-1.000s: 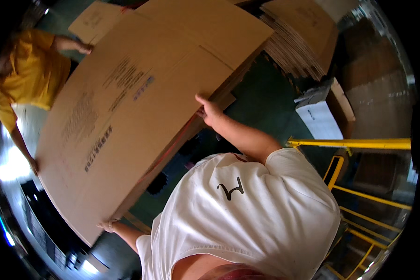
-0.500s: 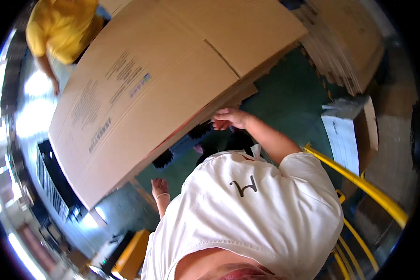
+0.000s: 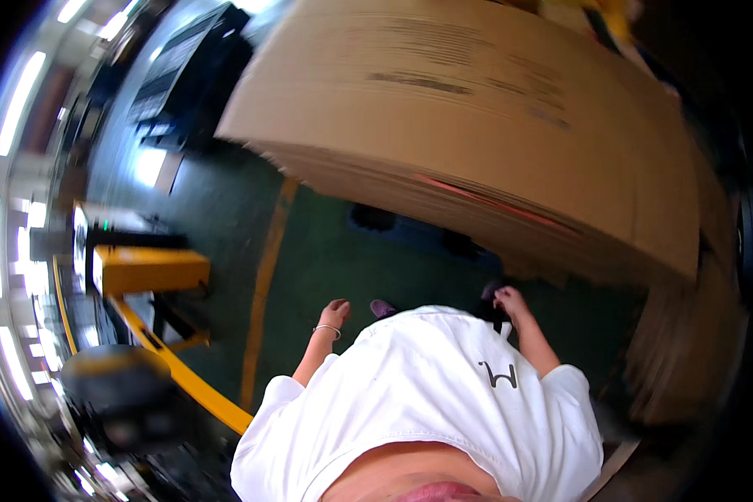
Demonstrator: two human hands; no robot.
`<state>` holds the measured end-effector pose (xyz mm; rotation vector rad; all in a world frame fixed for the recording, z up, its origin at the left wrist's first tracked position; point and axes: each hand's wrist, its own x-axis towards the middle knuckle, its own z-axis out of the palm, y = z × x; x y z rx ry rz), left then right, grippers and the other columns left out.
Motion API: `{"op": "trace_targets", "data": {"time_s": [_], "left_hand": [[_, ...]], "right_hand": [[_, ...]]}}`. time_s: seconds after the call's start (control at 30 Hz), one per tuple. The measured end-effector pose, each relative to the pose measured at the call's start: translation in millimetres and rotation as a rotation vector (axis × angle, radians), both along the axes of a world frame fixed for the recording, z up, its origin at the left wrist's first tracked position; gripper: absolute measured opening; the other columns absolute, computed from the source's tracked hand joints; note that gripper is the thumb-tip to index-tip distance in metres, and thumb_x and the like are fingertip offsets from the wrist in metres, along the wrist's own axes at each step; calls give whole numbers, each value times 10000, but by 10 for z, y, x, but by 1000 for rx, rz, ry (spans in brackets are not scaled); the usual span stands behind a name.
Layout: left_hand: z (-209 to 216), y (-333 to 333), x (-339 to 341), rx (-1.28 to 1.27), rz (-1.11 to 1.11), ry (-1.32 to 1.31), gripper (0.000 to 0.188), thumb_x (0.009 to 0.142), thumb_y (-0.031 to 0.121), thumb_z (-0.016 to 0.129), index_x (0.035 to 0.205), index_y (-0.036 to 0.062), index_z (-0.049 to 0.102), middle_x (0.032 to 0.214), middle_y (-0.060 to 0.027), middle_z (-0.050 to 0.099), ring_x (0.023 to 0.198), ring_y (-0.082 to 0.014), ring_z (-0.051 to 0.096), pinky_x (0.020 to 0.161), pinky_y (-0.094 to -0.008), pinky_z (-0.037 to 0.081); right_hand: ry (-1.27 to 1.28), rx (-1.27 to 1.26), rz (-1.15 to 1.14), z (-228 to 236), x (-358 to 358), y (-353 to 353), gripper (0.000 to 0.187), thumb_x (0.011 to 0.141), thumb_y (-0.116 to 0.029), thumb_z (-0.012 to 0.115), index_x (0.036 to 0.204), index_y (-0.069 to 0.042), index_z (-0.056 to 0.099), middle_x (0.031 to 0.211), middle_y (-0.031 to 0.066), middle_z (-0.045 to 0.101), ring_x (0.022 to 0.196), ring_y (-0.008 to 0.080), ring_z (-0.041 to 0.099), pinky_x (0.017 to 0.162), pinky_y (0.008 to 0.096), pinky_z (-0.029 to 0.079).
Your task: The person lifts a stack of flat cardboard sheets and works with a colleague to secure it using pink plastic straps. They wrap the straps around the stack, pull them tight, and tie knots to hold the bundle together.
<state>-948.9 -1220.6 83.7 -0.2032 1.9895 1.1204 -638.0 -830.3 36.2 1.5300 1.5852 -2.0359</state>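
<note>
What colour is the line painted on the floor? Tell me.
Yellow floor line on dark green floor; head view.

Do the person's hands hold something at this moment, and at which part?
Nothing is held. The left hand and the right hand hang free beside the body, apart from the stack of flat cardboard sheets.

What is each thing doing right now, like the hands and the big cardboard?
Left hand: empty, hanging down, touching nothing.
Right hand: empty, below the cardboard stack's edge; contact unclear.
Cardboard stack: flat sheets piled up, blurred.
Yellow machine: standing on the floor to the left.
Floor: green, with a yellow line.
</note>
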Motion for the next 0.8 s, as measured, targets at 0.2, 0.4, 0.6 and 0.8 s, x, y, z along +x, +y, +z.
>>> {"op": "trace_targets", "data": {"time_s": [0.2, 0.4, 0.6, 0.8], "left_hand": [[-179, -1275, -322, -166, -59, 171, 398, 799, 246, 603, 1094, -13, 540, 950, -140, 623, 857, -209, 602, 759, -303, 474], [-103, -1921, -1052, -63, 85, 162, 366, 811, 217, 581, 1086, -21, 542, 912, -108, 621, 769, -169, 596, 705, -283, 480], [112, -1673, -2274, 122, 20, 231, 370, 837, 215, 562, 1117, -22, 519, 948, -108, 612, 822, -167, 591, 745, -282, 475], [503, -1176, -3750, 211, -118, 268, 459, 848, 239, 563, 1215, -10, 444, 1101, -144, 558, 973, -194, 562, 847, -290, 442]], "right_hand": [[-115, -151, 18, -92, -1083, -847, 170, 837, -212, 553, 903, -57, 531, 721, 92, 588, 634, 198, 585, 561, 327, 480], [-50, -52, 169, -15, -2290, -1393, 182, 839, -181, 543, 937, -27, 532, 777, 115, 585, 670, 211, 584, 605, 327, 486], [-119, -15, 229, 93, -3353, -1458, 169, 848, -201, 527, 960, -75, 535, 787, 82, 589, 703, 187, 582, 620, 303, 481], [-205, -84, 108, -313, -4260, -1557, 207, 805, -214, 553, 952, -67, 546, 763, 77, 589, 626, 182, 584, 518, 282, 465]]}}
